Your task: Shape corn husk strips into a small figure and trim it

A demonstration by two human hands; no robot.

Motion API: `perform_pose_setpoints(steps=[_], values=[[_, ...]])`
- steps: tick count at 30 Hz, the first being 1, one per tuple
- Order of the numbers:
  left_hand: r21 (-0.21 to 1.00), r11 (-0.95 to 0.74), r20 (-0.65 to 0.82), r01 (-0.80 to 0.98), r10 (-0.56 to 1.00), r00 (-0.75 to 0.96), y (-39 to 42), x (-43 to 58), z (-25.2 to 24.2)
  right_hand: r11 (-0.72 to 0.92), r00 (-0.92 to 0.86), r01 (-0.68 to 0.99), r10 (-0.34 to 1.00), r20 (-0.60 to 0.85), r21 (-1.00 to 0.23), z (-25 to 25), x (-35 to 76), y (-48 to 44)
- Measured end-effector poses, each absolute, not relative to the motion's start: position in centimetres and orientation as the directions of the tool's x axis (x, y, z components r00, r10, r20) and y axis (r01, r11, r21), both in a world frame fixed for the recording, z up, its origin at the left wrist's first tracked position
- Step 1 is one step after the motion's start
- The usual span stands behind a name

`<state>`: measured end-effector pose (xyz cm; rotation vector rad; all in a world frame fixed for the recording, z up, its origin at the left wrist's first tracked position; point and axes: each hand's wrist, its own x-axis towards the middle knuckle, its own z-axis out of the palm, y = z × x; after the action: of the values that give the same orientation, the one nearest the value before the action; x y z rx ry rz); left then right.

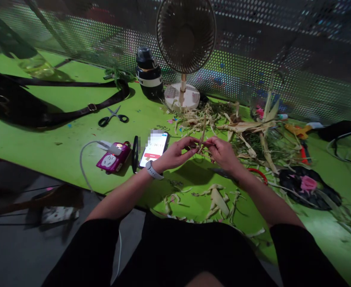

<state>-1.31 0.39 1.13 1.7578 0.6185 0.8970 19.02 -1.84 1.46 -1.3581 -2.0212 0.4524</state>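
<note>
At the far left, a black leather strap (73, 115) with a small metal buckle lies in a long curve on the green table (58, 147). Next to its end lie black-handled scissors (113, 116), a little open. Nearer the table edge is a pink plastic power socket (114, 158) with a white cable (84, 159) that hangs over the edge. Just beside it lies a smartphone (155, 147) with its screen lit. The digits on it are blurred and cannot be read. Behind stands a black bottle (148, 73) with a pale band, and beside it a table fan (185, 36) with a round wire grille on a white round base. A perforated metal screen (283, 59) closes the back of the table. In front of the phone the left hand (175, 153), with a white watch (153, 170) on the wrist, meets the right hand (223, 153) above the table. Both hands pinch one thin dried husk strip (201, 141) between thumb and fingertips, and its end stands up between them. Behind and to the right of the hands is a loose heap of dry husks (241, 127), pale, fibrous and curled. Flat husk scraps (218, 198) lie under the forearms. Further right lies a black cloth (324, 195) with a pink flower (308, 183) on it.
</note>
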Motion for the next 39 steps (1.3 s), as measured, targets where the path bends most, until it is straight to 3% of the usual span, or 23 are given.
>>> perform_pose_setpoints(steps=[7,12,15,19,22,26,29,32,36,39], values=[[0.959,0.050,0.074,-0.279,0.906,0.416,-0.9,0.4,0.0,0.277,-0.079,0.621,0.953,0.293,-0.733,1.5,17.5,-2.7],[0.940,0.062,0.061,-0.337,0.937,0.345,0.2,0.1,-0.3,0.193,-0.085,0.623,0.980,0.180,-0.758,1.7,17.9,-2.5],[0.943,0.027,0.082,-0.333,0.947,0.311,1.0,-0.3,-0.4,0.246,-0.132,0.733,0.966,0.222,-0.634,1.6,18.4,-2.3],[0.953,-0.004,0.083,-0.302,0.965,0.250,1.4,-0.5,-0.8,0.405,-0.273,0.875,0.866,0.419,-0.265,1.0,17.9,-3.0],[0.977,-0.057,0.099,-0.204,0.974,0.203,1.2,-0.4,-1.1,0.457,-0.400,0.889,0.808,0.433,-0.030,0.7,17.0,-4.0],[0.981,-0.195,0.183,0.011,0.936,0.300,0.5,-0.4,-0.5,0.584,-0.534,0.810,0.699,0.476,0.051,1.4,16.8,-4.4],[0.954,-0.292,0.226,0.072,0.853,0.470,0.0,-0.6,0.5,0.601,-0.488,0.799,0.670,0.560,-0.022,2.2,17.6,-3.7],[0.972,-0.234,0.185,0.013,0.801,0.569,-0.3,-1.0,1.5,0.534,-0.359,0.820,0.759,0.543,-0.205,2.7,18.3,-3.1],[0.993,-0.081,0.113,-0.082,0.809,0.577,-0.5,-1.1,1.9,0.366,-0.162,0.773,0.904,0.396,-0.519,2.8,18.0,-3.3],[0.995,-0.044,0.086,-0.088,0.817,0.570,-0.4,-0.6,1.2,0.217,-0.074,0.643,0.972,0.222,-0.734,2.7,17.6,-3.4]])
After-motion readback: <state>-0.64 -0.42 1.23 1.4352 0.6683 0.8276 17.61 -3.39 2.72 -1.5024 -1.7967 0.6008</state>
